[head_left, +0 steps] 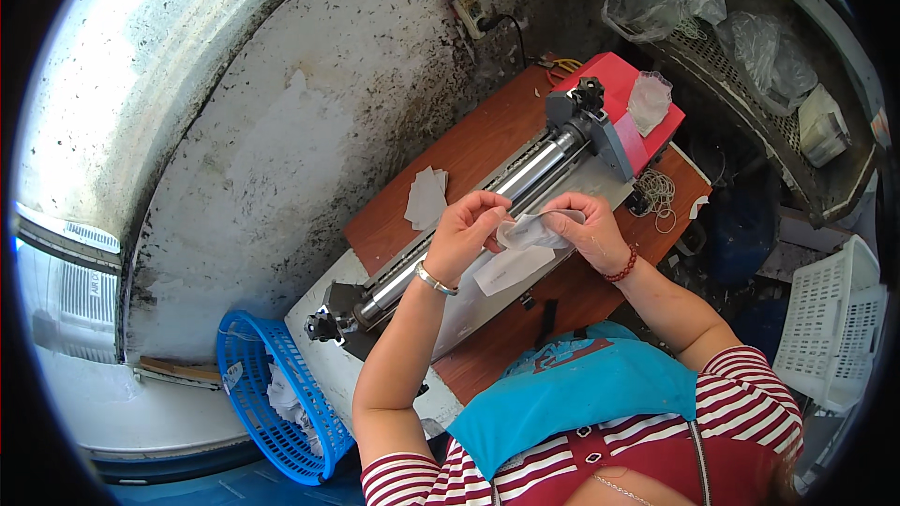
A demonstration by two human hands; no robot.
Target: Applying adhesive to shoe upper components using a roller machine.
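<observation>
Pale piece [536,232] — one, in two hands [461,240].

we find dark capital letters [95,283], turned sideways, on the white box-like panel with slatted vents [79,293] at far left. on the white rectangular paper slip [512,272] near the middle, we spot small print, too fine to read.

Pale piece [531,231] hides some of your right hand [594,234], fyi. Your left hand [463,238] blocks steel roller's [544,164] middle. Print on white slip [514,269]: too tiny.
</observation>
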